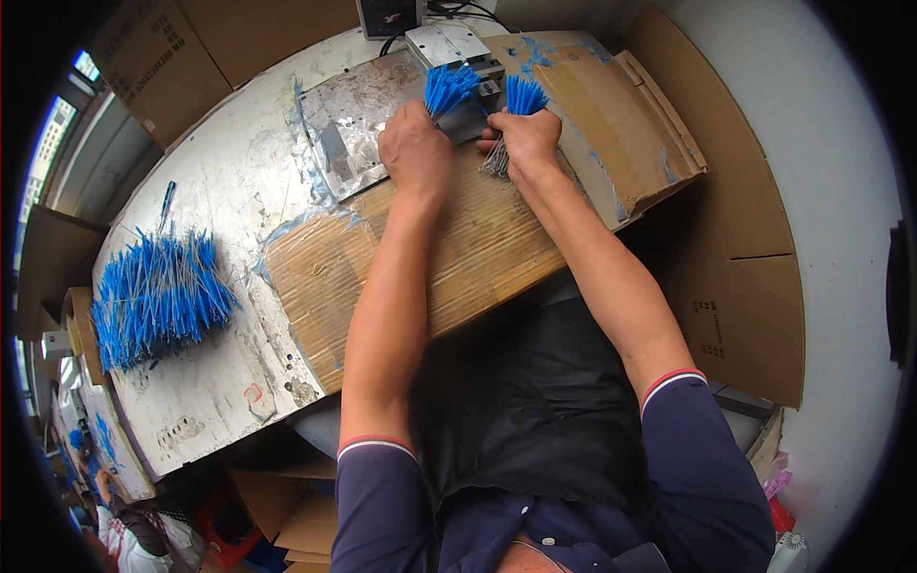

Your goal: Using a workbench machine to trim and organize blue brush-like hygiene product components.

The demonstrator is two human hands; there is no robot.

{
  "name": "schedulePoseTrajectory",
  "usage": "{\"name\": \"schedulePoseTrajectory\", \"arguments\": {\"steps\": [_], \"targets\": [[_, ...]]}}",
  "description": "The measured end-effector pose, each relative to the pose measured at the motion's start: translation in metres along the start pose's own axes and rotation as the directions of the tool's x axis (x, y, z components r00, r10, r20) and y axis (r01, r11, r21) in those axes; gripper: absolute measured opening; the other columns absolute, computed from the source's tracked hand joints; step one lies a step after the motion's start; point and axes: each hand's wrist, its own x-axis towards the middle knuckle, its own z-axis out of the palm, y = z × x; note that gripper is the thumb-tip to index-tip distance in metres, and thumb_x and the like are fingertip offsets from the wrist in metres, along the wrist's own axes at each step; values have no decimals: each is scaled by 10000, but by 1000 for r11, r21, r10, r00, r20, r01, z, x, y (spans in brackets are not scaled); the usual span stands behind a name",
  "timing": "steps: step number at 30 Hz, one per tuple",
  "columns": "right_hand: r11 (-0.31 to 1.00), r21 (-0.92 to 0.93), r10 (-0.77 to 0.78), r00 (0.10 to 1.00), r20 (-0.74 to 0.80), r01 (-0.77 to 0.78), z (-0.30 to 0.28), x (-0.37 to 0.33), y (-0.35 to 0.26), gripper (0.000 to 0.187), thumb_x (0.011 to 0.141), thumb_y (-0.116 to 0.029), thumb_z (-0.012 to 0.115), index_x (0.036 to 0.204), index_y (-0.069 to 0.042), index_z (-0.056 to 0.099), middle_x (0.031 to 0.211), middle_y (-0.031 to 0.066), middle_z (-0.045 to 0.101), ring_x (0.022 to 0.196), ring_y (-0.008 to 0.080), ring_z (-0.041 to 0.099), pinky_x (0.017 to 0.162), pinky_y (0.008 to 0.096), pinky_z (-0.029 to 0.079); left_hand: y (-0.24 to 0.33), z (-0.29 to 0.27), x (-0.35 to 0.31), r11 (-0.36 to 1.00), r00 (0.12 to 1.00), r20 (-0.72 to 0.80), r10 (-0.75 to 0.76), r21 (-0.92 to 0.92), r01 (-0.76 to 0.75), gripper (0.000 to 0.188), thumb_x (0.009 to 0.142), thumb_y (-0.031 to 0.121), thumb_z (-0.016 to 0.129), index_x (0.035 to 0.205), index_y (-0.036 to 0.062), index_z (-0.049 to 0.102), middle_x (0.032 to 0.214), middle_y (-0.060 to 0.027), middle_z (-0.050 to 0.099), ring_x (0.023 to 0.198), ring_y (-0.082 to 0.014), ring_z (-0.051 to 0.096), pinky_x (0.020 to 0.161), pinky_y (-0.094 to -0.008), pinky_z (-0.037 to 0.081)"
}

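Note:
Two bunches of slim blue sticks with thin metal wire tails are up at the far side of the work surface. The left bunch [450, 89] fans out from the fingers of my left hand [416, 151], which is closed around its lower end and slightly blurred. My right hand [531, 137] grips the other bunch [525, 94], blue ends up. Its looped wire ends [496, 159] hang out below the fingers. Just beyond my hands stands a small metal device [447, 46], partly covered by the left bunch. A scuffed metal plate [355, 110] lies beside my left hand.
A large heap of blue sticks [162, 298] lies on the worn white table [253, 353], with a pen [167, 202] behind it. Flattened cardboard [478, 258] covers the near edge. A taped carton [611, 124] stands right. Another person [143, 535] works at the lower left.

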Motion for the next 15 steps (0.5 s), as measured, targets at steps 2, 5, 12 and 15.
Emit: {"name": "schedulePoseTrajectory", "arguments": {"steps": [2,5,12,15], "targets": [[1000,-1,3,1000,-6,-3,3,-3,-2,147,795,112,673,835,27,559,751,140,635,563,228,662,451,352,605,-3,2,1,1000,999,-36,-30,-8,30,111,798,34,612,908,33,627,882,-192,670,860,-409,654,771,-512,498],[1000,-7,24,999,-25,-24,8,-4,-3,107,805,99,662,811,41,572,742,141,636,552,237,661,433,356,595,-3,2,2,994,991,-79,-106,-25,104,106,791,25,620,897,33,611,879,-180,666,866,-398,647,772,-506,491],[993,-62,99,994,-47,-102,16,3,-5,123,819,102,667,864,40,570,767,161,640,597,254,679,466,384,619,-3,-2,3,982,981,-91,-170,-101,160,134,766,-5,626,888,36,592,872,-172,655,877,-396,628,780,-507,479],[993,-57,102,994,-38,-104,15,6,-5,113,824,107,659,869,47,575,769,168,642,611,268,682,479,402,623,-4,0,4,988,986,-120,-118,-111,104,139,763,-15,609,892,36,598,875,-174,654,888,-401,622,804,-511,470]]}}
